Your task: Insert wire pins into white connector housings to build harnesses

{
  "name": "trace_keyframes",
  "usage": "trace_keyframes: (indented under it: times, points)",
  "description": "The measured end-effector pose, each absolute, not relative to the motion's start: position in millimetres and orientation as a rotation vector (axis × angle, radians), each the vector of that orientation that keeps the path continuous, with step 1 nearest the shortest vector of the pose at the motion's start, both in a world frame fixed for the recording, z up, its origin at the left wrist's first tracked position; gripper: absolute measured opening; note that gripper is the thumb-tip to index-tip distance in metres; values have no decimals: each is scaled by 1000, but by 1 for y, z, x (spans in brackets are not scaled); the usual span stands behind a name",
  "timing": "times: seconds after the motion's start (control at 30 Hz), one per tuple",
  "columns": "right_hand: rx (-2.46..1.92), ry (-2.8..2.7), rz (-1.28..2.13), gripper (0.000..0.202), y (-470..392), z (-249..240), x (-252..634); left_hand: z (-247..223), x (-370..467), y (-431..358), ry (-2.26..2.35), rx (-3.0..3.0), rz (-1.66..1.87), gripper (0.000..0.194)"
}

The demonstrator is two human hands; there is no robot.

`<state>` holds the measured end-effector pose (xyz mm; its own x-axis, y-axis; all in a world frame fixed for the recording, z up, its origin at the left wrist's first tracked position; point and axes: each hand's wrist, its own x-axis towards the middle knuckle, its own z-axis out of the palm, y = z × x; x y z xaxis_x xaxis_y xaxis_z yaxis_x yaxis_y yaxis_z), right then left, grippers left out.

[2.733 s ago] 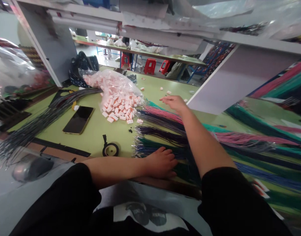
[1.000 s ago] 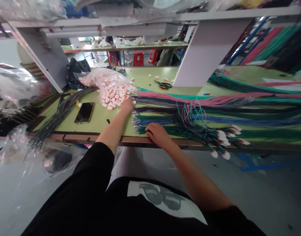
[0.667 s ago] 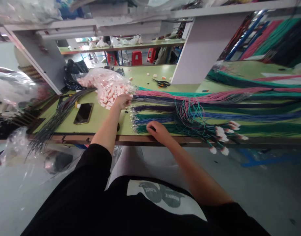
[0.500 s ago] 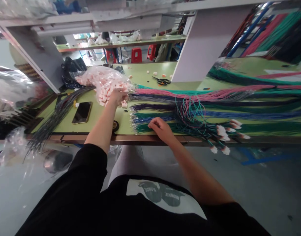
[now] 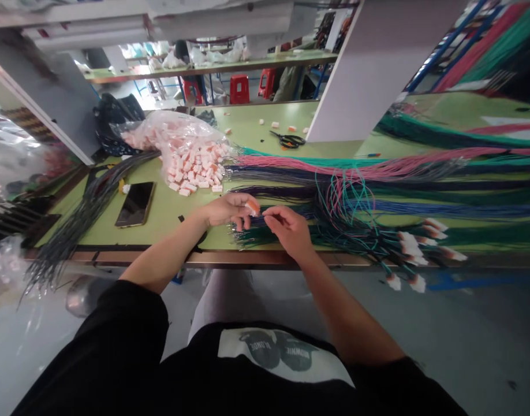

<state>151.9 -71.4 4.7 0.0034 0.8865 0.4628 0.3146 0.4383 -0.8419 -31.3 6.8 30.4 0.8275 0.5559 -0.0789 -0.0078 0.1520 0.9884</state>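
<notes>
My left hand (image 5: pixel 231 211) pinches a small white-and-orange connector housing (image 5: pixel 252 207) between thumb and fingers, just above the wires at the table's front. Close to its right, my right hand (image 5: pixel 290 230) is closed in a pinch, fingertips pointing at the housing. Whatever those fingers hold is too thin to make out. Beneath both hands run bundles of green wires (image 5: pixel 247 237) with bare metal ends. Behind the left hand lies a pile of the same housings (image 5: pixel 198 167), spilling from a clear plastic bag (image 5: pixel 174 124).
Pink wires (image 5: pixel 369 167) and other bundles stretch rightward. Wired connectors (image 5: pixel 414 245) hang near the front edge. A phone (image 5: pixel 135 204) and grey wires (image 5: pixel 83 222) lie left. Black scissors (image 5: pixel 287 140) rest at the back, beside a white upright panel (image 5: pixel 373 75).
My left hand has come back from the pile toward my right hand, now with a connector housing in it. My right hand stays over the wire ends, pinching.
</notes>
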Motion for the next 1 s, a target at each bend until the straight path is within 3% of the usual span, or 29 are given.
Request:
trace_keyframes:
  times: [0.2,0.53,1.0]
  points:
    - [-1069,-1645,397,9,-69,4,150,20,-35,7,415,1316,441,41]
    - [-1145,-1651,334,11,-75,7,149,16,-34,5,395,1407,451,47]
    - [-1255,-1718,274,13,-75,4,147,33,-33,-3,520,1521,459,31]
